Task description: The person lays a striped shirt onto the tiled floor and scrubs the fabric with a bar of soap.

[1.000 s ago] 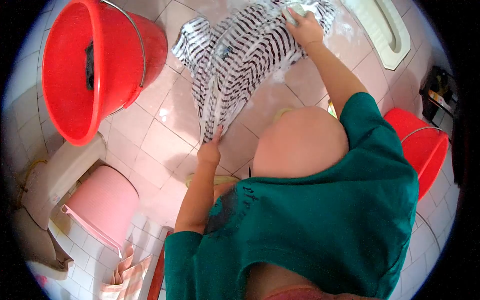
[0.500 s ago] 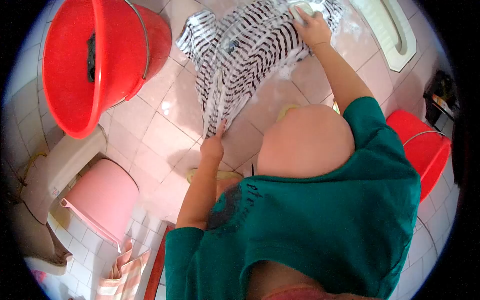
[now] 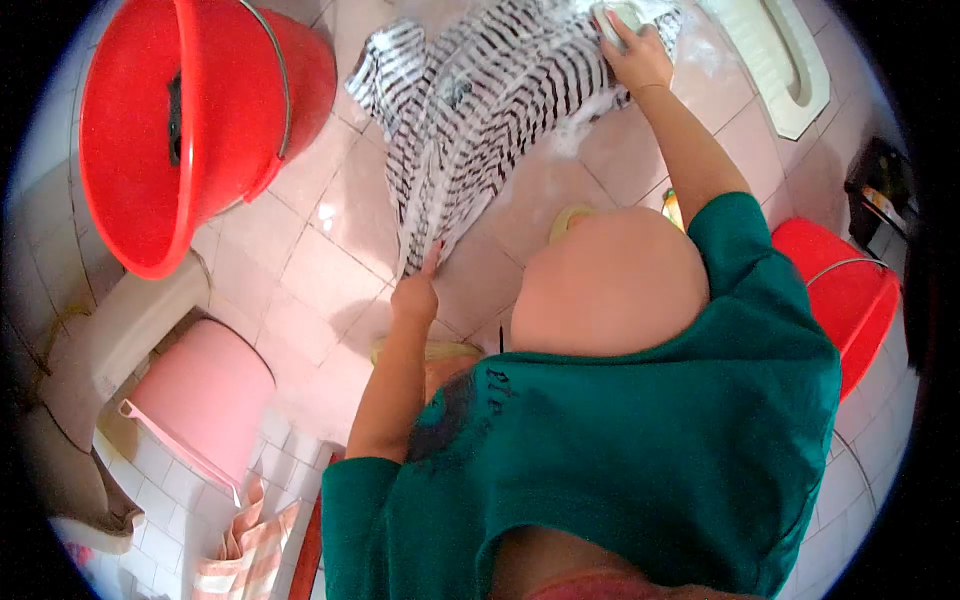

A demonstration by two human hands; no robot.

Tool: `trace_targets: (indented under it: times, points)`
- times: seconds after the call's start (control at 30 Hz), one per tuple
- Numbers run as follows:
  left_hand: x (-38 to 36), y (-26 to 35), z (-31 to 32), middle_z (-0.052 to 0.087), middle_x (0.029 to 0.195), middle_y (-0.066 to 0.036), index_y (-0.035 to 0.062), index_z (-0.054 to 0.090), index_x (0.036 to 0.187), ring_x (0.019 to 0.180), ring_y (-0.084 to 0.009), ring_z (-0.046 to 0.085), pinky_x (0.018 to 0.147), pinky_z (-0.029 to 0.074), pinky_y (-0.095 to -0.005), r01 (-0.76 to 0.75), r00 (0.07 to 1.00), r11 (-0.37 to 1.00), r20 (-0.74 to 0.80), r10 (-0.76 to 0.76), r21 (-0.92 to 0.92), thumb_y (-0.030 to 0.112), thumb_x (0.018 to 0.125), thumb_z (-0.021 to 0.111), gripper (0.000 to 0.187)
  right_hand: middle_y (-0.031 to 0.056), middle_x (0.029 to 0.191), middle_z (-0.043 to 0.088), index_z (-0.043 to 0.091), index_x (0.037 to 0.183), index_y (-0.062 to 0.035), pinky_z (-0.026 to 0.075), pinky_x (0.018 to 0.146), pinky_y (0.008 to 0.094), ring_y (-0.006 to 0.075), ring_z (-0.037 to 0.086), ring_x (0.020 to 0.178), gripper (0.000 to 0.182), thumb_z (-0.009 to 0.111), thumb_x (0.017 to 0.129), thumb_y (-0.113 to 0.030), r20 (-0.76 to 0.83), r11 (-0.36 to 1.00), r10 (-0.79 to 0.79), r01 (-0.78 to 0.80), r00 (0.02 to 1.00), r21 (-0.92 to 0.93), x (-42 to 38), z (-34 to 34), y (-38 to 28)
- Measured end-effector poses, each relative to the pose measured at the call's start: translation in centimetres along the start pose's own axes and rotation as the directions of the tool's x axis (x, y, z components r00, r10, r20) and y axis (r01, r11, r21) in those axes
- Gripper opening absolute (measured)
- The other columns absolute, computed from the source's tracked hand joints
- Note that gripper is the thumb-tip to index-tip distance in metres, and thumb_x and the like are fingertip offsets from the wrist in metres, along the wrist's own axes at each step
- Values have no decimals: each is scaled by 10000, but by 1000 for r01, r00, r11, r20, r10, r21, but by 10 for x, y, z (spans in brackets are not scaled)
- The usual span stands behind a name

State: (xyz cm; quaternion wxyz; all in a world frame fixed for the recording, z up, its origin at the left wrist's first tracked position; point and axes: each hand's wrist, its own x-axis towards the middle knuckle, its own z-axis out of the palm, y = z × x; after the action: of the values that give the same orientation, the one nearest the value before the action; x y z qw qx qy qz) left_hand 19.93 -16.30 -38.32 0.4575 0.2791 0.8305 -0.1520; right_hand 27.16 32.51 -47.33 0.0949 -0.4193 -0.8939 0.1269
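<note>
A wet garment with black and white stripes [image 3: 490, 110] lies spread on the tiled floor, with white suds on it and along its edges. Its narrow near end is gripped by my left hand [image 3: 414, 296], whose fingers are closed on the fabric. At the far right part of the cloth, my right hand [image 3: 640, 58] is closed around a pale greenish-white block [image 3: 627, 15], pressed against the soapy fabric. Whether that block is a brush or a bar of soap I cannot make out.
A large red bucket [image 3: 235, 110] stands at the left, with a dark item inside. Below it is a pink bucket [image 3: 205, 395]. Another red bucket [image 3: 845, 300] is at the right. A squat toilet [image 3: 790, 70] lies at the upper right, near foam on the pink tiles [image 3: 325, 250].
My right hand has shifted slightly to the right over the cloth with the pale block. My left hand keeps its grip on the near end. The whole view has drifted slightly.
</note>
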Motion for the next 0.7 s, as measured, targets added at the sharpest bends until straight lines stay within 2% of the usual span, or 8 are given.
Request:
trace_targets:
  times: [0.13,0.2,0.23,0.27,0.3,0.4,0.5,0.7]
  points:
    - [7,0,10,662,903,-169,448,119,1428,804,-333,645,704,502,-463,-14,1000,1000,-20,13,-21,31,826,406,786,190,926,560,613,1141,-205,490,735,427,349,586,854,487,640,752,-497,110,992,125,-125,986,-9,-22,-20,-76]
    - [10,1,7,657,888,-173,434,163,1426,798,-338,641,697,496,-466,-18,999,999,-37,17,-36,39,831,402,753,215,1073,557,573,1176,-118,453,856,426,382,560,972,551,658,743,-448,181,917,-301,232,936,323,-83,24,-111]
    - [6,-1,7,653,872,-177,420,207,1423,793,-342,637,690,491,-468,-16,999,999,-35,14,-43,46,836,398,722,212,1179,525,554,1201,-114,429,897,449,390,526,1055,551,645,762,-435,506,889,-365,132,781,438,-112,-28,-159]
    - [-2,-3,8,653,872,-177,420,207,1423,793,-342,637,690,491,-468,-15,1000,999,-18,14,-40,46,836,398,722,205,1241,497,526,1227,-88,397,924,491,402,487,1119,574,629,776,-428,474,716,-696,464,540,522,-152,-11,-169]
    - [-8,-8,3,647,852,-175,411,257,1410,771,-348,625,687,484,-466,-58,998,995,-31,56,-79,33,835,397,702,205,1241,497,526,1227,-88,397,924,491,402,487,1119,574,629,776,-428,479,720,-690,454,543,525,-152,-12,-164]
    - [-12,-42,3,623,794,-163,362,426,1346,733,-347,586,681,471,-450,-201,966,976,-180,183,-85,-24,815,406,657,200,1251,507,469,1276,-56,384,939,490,392,464,1165,609,577,811,-432,621,908,-418,317,663,272,-103,11,-132]
    - [-22,-88,-2,614,795,-155,326,477,1318,727,-330,564,689,476,-425,-331,867,943,-382,319,35,-60,771,446,670,194,910,567,605,1147,-137,484,693,425,323,581,845,412,622,768,-296,64,999,-49,50,997,-14,-10,-26,-29]
    - [-2,-87,-17,569,1037,-162,192,588,1190,942,-325,532,813,447,-412,-129,843,986,-512,165,105,7,725,552,502,235,1148,498,550,1244,-306,458,874,423,388,537,1022,450,566,801,-378,1,985,170,-170,985,-15,10,-39,6]
